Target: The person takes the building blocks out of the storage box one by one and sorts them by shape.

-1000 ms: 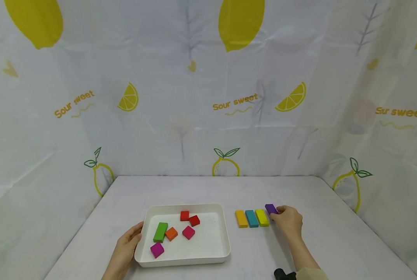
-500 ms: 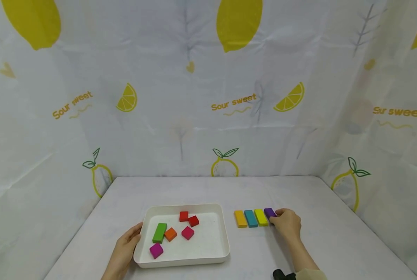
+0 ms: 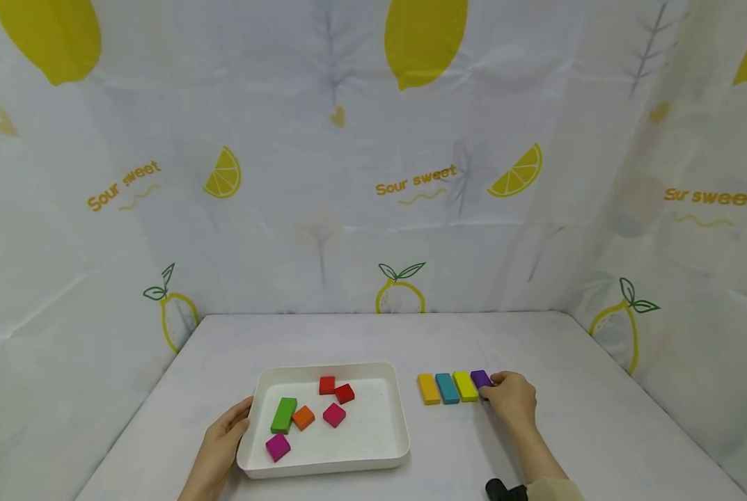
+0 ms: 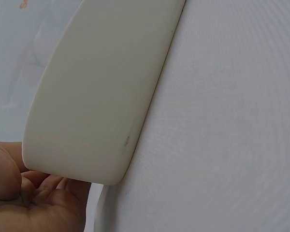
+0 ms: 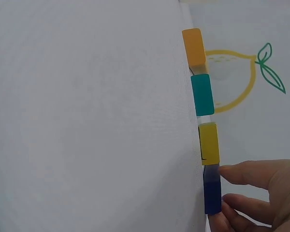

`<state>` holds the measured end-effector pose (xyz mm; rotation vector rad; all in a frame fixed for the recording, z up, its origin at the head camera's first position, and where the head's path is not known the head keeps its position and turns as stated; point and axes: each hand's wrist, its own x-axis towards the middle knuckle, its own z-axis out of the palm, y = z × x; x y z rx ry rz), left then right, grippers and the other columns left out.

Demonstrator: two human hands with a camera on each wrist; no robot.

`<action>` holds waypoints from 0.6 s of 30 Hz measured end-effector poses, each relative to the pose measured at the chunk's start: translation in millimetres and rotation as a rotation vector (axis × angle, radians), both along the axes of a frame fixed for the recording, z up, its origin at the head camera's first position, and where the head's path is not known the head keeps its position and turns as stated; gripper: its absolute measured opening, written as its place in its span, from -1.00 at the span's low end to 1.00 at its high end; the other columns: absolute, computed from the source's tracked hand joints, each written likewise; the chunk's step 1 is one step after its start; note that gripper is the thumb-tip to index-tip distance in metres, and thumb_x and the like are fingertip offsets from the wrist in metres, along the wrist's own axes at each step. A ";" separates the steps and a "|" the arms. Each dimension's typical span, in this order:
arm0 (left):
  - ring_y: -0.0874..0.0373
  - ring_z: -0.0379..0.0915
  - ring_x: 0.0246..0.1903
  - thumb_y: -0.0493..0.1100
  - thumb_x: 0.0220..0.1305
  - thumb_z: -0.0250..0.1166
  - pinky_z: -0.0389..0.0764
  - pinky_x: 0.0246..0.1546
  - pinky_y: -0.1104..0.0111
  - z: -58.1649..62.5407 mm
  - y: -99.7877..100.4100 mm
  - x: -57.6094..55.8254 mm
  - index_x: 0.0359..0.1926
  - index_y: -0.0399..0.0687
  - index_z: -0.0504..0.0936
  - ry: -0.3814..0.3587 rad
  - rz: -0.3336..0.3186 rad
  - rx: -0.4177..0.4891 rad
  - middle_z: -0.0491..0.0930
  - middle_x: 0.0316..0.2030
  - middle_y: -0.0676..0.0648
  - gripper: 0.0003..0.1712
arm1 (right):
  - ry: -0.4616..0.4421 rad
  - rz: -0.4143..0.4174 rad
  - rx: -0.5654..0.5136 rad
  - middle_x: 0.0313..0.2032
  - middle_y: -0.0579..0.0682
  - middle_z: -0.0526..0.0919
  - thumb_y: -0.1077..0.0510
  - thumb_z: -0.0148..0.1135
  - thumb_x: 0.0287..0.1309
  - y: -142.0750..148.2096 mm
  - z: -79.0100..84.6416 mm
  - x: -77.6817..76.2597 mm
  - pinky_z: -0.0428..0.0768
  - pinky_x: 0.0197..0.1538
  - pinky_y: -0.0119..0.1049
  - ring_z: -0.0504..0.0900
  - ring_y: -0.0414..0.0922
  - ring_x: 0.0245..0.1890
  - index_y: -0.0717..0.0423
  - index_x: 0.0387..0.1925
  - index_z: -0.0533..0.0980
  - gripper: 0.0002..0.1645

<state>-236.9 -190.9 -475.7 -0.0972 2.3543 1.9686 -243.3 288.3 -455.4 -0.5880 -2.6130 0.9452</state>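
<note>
My left hand (image 3: 218, 445) rests against the outer left end of a white tray (image 3: 323, 472); in the left wrist view its fingers are partly hidden behind the tray's end wall (image 4: 77, 159). Inside the tray lie a green rectangular block (image 3: 283, 415) and several red, orange, pink and magenta cube-like blocks. To the tray's right, my right hand (image 3: 512, 401) pinches a purple block (image 3: 481, 378) between thumb and fingers. This block is at the right end of a row, beside a yellow block (image 3: 465, 387), a blue block (image 3: 447, 389) and an orange-yellow block (image 3: 428, 389).
A white cloth covers the table (image 3: 360, 339). Behind it hangs a white curtain (image 3: 285, 243) printed with lemons. A black object (image 3: 503, 490) sits at my right wrist, by the sleeve (image 3: 555, 489).
My right hand has drawn the purple block slightly nearer, bringing it into line beside the yellow one. My left hand stays at the tray. The head view has shifted slightly.
</note>
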 end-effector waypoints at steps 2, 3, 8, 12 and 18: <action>-0.23 0.09 0.47 -0.30 0.53 -0.18 0.36 0.42 0.14 -0.1 -0.1 -0.3 0.48 -0.36 0.11 -0.002 0.001 -0.003 0.15 0.45 -0.45 -0.44 | 0.004 -0.006 -0.005 -0.14 0.38 0.70 0.14 0.37 0.06 -0.6 0.7 0.4 0.63 -0.15 0.04 0.64 0.22 -0.18 0.47 -0.07 0.59 -0.51; -0.22 0.09 0.47 -0.30 0.53 -0.19 0.37 0.42 0.16 0.0 -0.2 -0.4 0.48 -0.35 0.11 -0.004 0.005 -0.007 0.16 0.45 -0.44 -0.44 | 0.007 -0.010 -0.010 -0.13 0.38 0.69 0.13 0.36 0.09 -1.0 1.2 0.7 0.63 -0.14 0.05 0.64 0.23 -0.17 0.47 -0.05 0.58 -0.50; -0.23 0.08 0.47 -0.29 0.54 -0.18 0.35 0.43 0.14 -0.6 -0.2 -0.8 0.48 -0.34 0.11 -0.010 0.003 -0.015 0.16 0.45 -0.44 -0.44 | 0.057 -0.026 -0.051 -0.03 0.41 0.65 0.12 0.32 0.17 -2.7 3.4 2.2 0.62 0.00 0.11 0.59 0.30 -0.04 0.45 0.04 0.55 -0.48; -0.22 0.08 0.47 -0.30 0.53 -0.18 0.33 0.43 0.13 0.0 -0.1 -1.3 0.48 -0.34 0.10 -0.008 -0.002 -0.013 0.15 0.45 -0.44 -0.44 | 0.120 -0.009 -0.101 0.02 0.40 0.64 0.12 0.28 0.20 -8.5 7.5 3.3 0.64 0.10 0.10 0.60 0.28 0.04 0.40 0.09 0.53 -0.49; -0.20 0.09 0.46 -0.30 0.53 -0.18 0.36 0.42 0.17 -0.6 -0.2 -0.6 0.48 -0.34 0.11 -0.009 0.002 -0.006 0.16 0.45 -0.43 -0.44 | 0.165 0.073 -0.206 0.07 0.29 0.66 0.08 0.30 0.22 -31.4 16.9 2.4 0.71 0.09 -0.09 0.64 0.14 0.05 0.27 0.14 0.54 -0.49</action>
